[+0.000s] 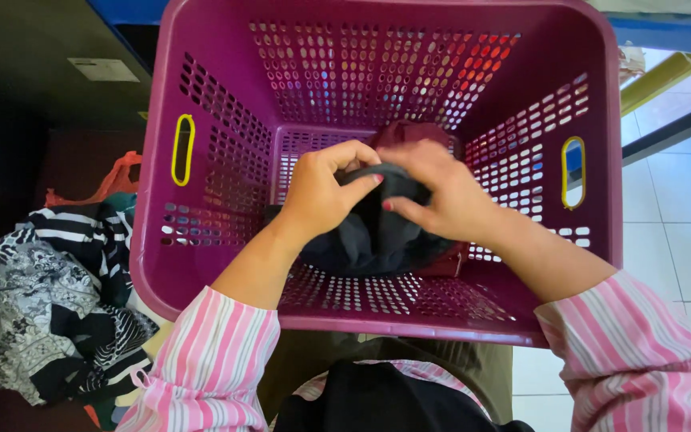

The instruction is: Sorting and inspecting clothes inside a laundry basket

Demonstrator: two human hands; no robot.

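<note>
Pink-and-white striped sleeves (pixel 209 360) frame the bottom of the view, with dark cloth lying on the lap between them. Both forearms reach forward into a magenta laundry basket (pixel 201 264) with perforated walls and two yellow-rimmed handle slots.

Left hand (pixel 325 192): grip closed, fingers curled over the upper edge of a dark garment (pixel 369 240). Right hand (pixel 441 196): grip likewise closed on the same edge, thumb and fingers pinching the rolled fabric just beside the left hand, the two nearly touching.

Position of the garment: inside the basket, near its middle, its lower part resting on the basket floor and its top bunched between the hands. A maroon cloth (pixel 413 132) lies behind it, against the far wall.

Step in hand, as judged: gathering or lifting the dark garment by its top edge. A following move would call for the two grips to hold firm and stay level, so that the bulk hanging below comes free of the maroon cloth.

Orientation: the pinched edge runs roughly left to right across the view; the body of the garment hangs down from it toward the wearer. Its true long axis cannot be told, since the cloth is crumpled.

Left of the basket, a heap of black-and-white patterned clothes (pixel 49 296) lies on a dark floor; pale tiles (pixel 673 240) show on the right.
</note>
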